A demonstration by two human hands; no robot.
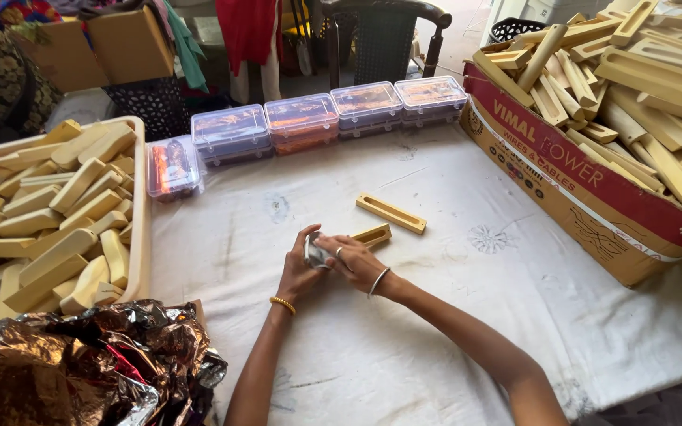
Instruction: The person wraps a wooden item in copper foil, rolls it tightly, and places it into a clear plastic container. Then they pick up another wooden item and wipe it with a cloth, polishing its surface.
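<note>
My left hand (297, 272) and my right hand (357, 263) meet over the white cloth near the middle of the table. Together they grip a slotted yellow wooden piece (373, 234) that sticks out to the right, with a small grey pad (315, 252) pressed on its near end between the fingers. A second slotted wooden piece (391, 213) lies flat on the cloth just beyond my hands. My left wrist wears a yellow bangle, my right a silver one.
A cream tray (140, 197) of several wooden pieces stands at left. A red-and-brown cardboard box (570, 177) heaped with wooden pieces fills the right. Several clear plastic boxes (301, 122) line the far edge. Crumpled foil (80, 367) lies at the near left. A chair (384, 35) stands behind.
</note>
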